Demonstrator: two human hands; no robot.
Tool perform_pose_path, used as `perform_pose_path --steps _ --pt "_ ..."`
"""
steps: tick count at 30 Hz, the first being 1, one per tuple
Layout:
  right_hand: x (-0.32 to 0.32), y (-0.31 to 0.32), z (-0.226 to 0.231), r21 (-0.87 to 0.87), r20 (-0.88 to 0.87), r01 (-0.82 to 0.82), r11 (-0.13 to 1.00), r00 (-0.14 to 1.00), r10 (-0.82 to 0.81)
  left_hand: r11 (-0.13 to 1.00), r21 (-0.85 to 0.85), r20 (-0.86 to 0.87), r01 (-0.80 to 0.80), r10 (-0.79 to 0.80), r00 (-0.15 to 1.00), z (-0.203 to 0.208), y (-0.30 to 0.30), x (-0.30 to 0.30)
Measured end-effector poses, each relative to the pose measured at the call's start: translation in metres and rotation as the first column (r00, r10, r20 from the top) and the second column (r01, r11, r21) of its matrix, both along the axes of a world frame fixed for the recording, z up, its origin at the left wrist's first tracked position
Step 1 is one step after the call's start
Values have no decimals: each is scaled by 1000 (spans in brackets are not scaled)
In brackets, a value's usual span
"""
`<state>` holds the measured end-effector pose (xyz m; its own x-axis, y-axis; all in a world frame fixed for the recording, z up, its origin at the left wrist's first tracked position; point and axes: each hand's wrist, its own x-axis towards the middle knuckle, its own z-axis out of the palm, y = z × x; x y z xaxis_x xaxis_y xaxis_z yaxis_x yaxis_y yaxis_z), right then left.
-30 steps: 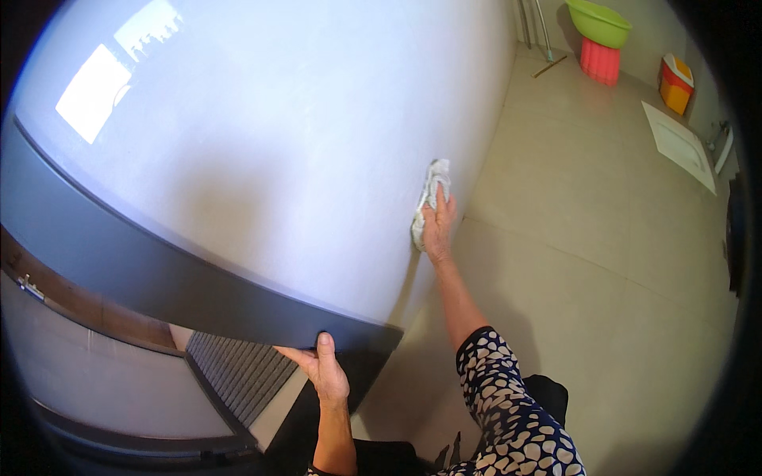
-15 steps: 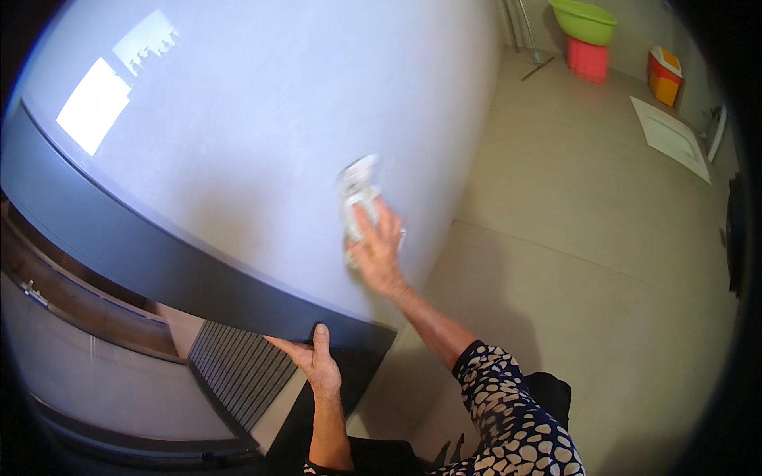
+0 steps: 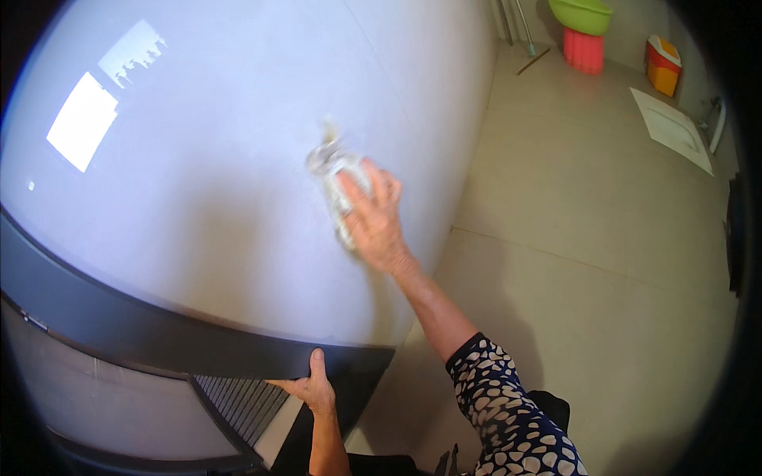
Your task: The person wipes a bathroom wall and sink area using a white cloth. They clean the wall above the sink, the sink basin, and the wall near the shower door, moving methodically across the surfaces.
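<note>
A crumpled whitish cloth point(image 3: 340, 186) is held under the spread fingers of my right hand point(image 3: 379, 222), flat against the pale glossy wall point(image 3: 262, 143). One end of it flops upward, blurred by motion. Below and to the left, my left hand point(image 3: 317, 387) grips the lower edge of a long dark grey panel point(image 3: 198, 341). Its thumb lies on the panel's face, while the other fingers go behind and are partly hidden. Under that edge shows a ribbed grey piece point(image 3: 242, 404), beside a greyish cabinet surface point(image 3: 127, 404).
Beige floor tiles point(image 3: 556, 317) stretch off to the right. At the far end stand a floor squeegee point(image 3: 530, 59), a green basin point(image 3: 582, 16) on a pink stool point(image 3: 583, 51), and a red-and-orange bin point(image 3: 663, 67). A white squat toilet point(image 3: 673, 131) is set in the floor.
My right hand has moved up and left along the wall with the cloth. The left hand still grips the panel, which now sits lower in view, covering the brown opening seen before.
</note>
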<state>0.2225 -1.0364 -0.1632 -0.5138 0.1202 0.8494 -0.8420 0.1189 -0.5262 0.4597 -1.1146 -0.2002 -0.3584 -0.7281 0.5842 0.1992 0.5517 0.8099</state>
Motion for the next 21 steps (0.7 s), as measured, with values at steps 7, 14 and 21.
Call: perform_pose_path --steps 7,14,21 --pt "-58 15 -113 -227 541 44 973 836 88 986 -55 -25 -160 158 987 -29 -6 45" --pt "-42 18 -200 -266 873 74 961 441 208 964 -188 12 -188 193 981 -23 -12 67" --pt "-27 -5 -119 -628 550 -187 756 580 601 970 -147 103 -193 209 972 27 -5 8"
